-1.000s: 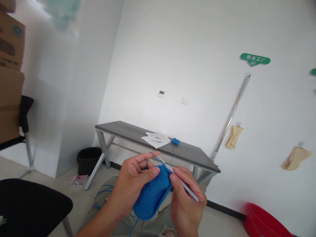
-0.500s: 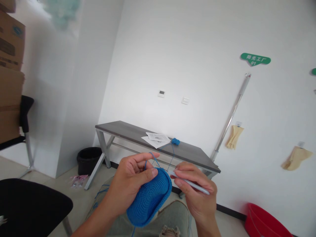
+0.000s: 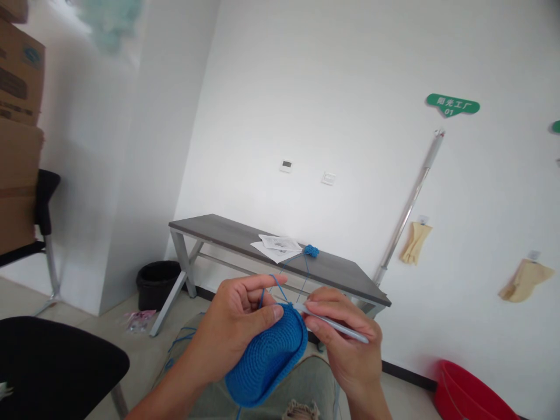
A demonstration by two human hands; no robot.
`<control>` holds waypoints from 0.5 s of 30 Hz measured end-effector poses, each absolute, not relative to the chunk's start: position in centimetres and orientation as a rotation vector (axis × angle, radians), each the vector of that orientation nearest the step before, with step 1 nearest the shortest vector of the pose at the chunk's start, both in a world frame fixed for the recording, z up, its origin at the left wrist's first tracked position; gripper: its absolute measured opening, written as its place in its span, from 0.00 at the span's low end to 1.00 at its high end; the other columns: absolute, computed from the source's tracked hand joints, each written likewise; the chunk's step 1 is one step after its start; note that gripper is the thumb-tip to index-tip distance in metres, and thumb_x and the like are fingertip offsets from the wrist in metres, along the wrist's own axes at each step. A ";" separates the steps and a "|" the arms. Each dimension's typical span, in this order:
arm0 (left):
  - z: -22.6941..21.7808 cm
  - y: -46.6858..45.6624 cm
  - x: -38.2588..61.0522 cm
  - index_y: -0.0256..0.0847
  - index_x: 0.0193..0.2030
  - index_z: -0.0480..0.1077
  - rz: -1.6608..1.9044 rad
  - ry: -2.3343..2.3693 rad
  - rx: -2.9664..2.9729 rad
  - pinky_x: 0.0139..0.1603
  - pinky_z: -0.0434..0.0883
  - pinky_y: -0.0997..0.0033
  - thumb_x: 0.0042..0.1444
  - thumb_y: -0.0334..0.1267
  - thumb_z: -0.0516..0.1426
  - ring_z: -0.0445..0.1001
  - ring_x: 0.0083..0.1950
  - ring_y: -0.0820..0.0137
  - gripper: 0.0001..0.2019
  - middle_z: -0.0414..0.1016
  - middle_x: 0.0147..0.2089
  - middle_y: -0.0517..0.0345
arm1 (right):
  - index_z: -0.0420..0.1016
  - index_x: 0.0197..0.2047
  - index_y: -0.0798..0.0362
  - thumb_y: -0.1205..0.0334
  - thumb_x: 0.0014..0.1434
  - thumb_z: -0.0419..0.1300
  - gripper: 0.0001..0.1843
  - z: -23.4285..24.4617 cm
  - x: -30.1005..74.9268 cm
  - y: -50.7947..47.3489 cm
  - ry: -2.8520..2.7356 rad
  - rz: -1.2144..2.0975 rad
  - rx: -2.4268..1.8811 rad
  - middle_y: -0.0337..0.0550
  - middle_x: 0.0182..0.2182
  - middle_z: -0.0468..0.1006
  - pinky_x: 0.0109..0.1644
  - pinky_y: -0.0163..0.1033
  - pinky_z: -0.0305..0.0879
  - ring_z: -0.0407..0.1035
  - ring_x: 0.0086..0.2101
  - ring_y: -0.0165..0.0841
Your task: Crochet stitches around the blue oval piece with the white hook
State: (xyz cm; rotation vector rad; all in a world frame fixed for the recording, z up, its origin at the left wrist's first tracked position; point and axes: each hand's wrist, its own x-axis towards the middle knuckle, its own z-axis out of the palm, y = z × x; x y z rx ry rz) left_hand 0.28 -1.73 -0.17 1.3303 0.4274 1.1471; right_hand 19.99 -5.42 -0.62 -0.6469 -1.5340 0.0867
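At 10 o'clock from the view's centre, stacked cardboard boxes (image 3: pixel 21 157) rise; at 8 o'clock are a black chair seat (image 3: pixel 61 364), then a plastic packet (image 3: pixel 140 321) on the floor beside a black waste bin (image 3: pixel 151 287). The left hand (image 3: pixel 236 326), at 7 o'clock, pinches the upper edge of a blue crocheted piece (image 3: pixel 266 364) under its thumb, index finger extended with blue yarn (image 3: pixel 280 289) looped over it. The piece sits at 6 o'clock, above the wearer's jeans (image 3: pixel 317 379), tilted, its rim curled. Beyond, on a grey-topped table (image 3: pixel 210 229), lie printed sheets (image 3: pixel 277 249) and a blue yarn bundle (image 3: pixel 311 251), strands trailing down towards the hands. At 5 o'clock the right hand (image 3: pixel 350 335) has thumb and fingers closed around a crochet hook (image 3: pixel 343 331), its shaft at the piece's top edge; whether it passes through a stitch I cannot tell. At 3 o'clock a metal pole (image 3: pixel 406 213) leans near two hanging rubber gloves (image 3: pixel 415 242); at 4 o'clock sits a red basin (image 3: pixel 470 394).
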 end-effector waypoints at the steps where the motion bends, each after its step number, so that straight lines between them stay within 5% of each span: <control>1: -0.2 -1.7 0.3 0.31 0.61 0.75 1.139 0.426 1.336 0.26 0.61 0.77 0.49 0.44 0.72 0.65 0.26 0.77 0.33 0.75 0.29 0.59 | 0.89 0.38 0.43 0.64 0.55 0.75 0.07 -0.5 20.0 -5.5 -1.559 0.102 -0.646 0.44 0.33 0.85 0.34 0.38 0.77 0.79 0.34 0.37; 15: 0.2 -1.6 -0.2 0.29 0.63 0.73 1.128 0.469 1.377 0.24 0.56 0.77 0.51 0.43 0.69 0.59 0.23 0.79 0.34 0.72 0.26 0.63 | 0.90 0.36 0.44 0.64 0.55 0.75 0.05 1.2 22.0 -6.7 -1.732 0.024 -0.691 0.46 0.29 0.85 0.32 0.42 0.76 0.79 0.32 0.40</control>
